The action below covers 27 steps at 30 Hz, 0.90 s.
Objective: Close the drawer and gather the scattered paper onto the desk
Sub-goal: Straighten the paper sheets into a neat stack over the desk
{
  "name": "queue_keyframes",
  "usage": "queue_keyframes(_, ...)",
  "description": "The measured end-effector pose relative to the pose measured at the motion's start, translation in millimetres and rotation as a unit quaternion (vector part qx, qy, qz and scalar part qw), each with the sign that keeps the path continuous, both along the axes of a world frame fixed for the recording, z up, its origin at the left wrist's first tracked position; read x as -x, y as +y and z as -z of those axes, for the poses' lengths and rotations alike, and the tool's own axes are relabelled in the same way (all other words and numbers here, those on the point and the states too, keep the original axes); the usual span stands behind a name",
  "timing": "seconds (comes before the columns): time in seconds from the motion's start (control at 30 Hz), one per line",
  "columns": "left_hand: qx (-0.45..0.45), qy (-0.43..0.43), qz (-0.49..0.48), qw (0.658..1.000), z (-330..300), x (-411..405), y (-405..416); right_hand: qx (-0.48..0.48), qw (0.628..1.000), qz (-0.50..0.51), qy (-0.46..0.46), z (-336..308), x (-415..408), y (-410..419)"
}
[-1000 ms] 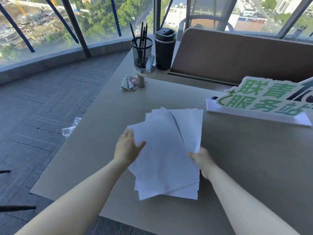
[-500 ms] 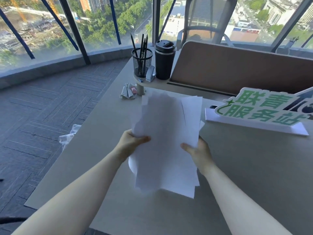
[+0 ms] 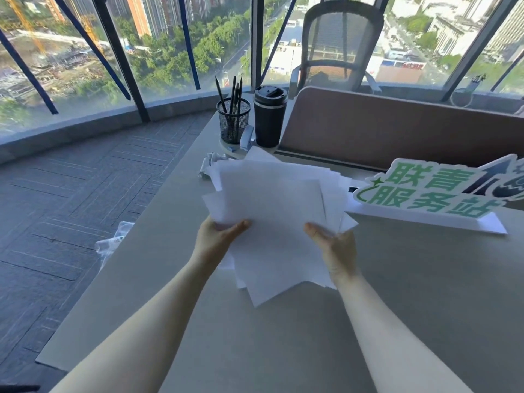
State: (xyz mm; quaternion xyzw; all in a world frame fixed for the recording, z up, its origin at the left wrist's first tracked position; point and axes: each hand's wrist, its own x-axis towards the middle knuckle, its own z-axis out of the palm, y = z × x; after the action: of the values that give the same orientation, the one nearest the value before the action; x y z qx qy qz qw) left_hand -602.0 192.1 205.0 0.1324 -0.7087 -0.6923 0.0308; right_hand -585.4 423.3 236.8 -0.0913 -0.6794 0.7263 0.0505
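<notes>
Both hands (image 3: 279, 239) grip our uneven paper stack (image 3: 279, 202); we tap its lower edge square on the desk (image 3: 425, 293).

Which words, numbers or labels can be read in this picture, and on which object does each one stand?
"联青" : upper row of green characters on the white cut-out desk sign.
"服务站" : lower row of green characters on the same sign.
"1" : dark figure at the sign's right end; what follows it is cut off.
Red building sign outside the window: too blurred to read.
Black travel mug and paper sheets: no text visible.
</notes>
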Motion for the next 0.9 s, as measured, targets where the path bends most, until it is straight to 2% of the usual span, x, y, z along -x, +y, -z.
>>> queue_keyframes(0.1, -0.011, 0.007, -0.036, 0.999, -6, 4, 13, -0.006, 0.999, 0.033, 0.015, -7, 2, -5)
queue_keyframes(0.2, -0.025, 0.072, -0.057, 0.995, -28, 6, 24, -0.014, 0.996, 0.056, 0.073, -21, 5, -4)
queue_keyframes(0.3, -0.025, 0.119, -0.018, 0.992, -41, 10, 22, 0.027, 0.992, 0.080, 0.091, -25, 6, 4)
queue_keyframes(0.37, -0.008, 0.084, 0.031, 0.996, -34, 9, 17, 0.016, 0.997, 0.060, 0.045, -17, 3, 6)
queue_keyframes(0.47, 0.017, 0.001, 0.070, 0.997, -5, -2, 10, -0.054, 0.998, 0.035, -0.028, 5, -3, 7)
queue_keyframes(0.57, 0.041, 0.009, 0.047, 0.998, 5, -4, 7, -0.084, 0.995, 0.042, -0.023, 9, 0, 4)
queue_keyframes(0.63, 0.085, 0.040, 0.021, 0.995, -2, 2, 4, -0.053, 0.997, 0.051, 0.009, 0, 2, 4)
queue_keyframes(0.7, 0.086, 0.071, 0.010, 0.994, -16, 7, 4, -0.021, 0.998, 0.041, 0.033, -7, 0, 6)
queue_keyframes(0.8, -0.017, 0.071, 0.111, 0.991, -29, 13, 1, -0.006, 1.000, -0.009, 0.010, -4, -5, 7)
queue_keyframes(0.9, 0.003, 0.032, 0.170, 0.985, -24, 22, -7, -0.029, 0.999, -0.013, 0.006, -2, -5, 6)
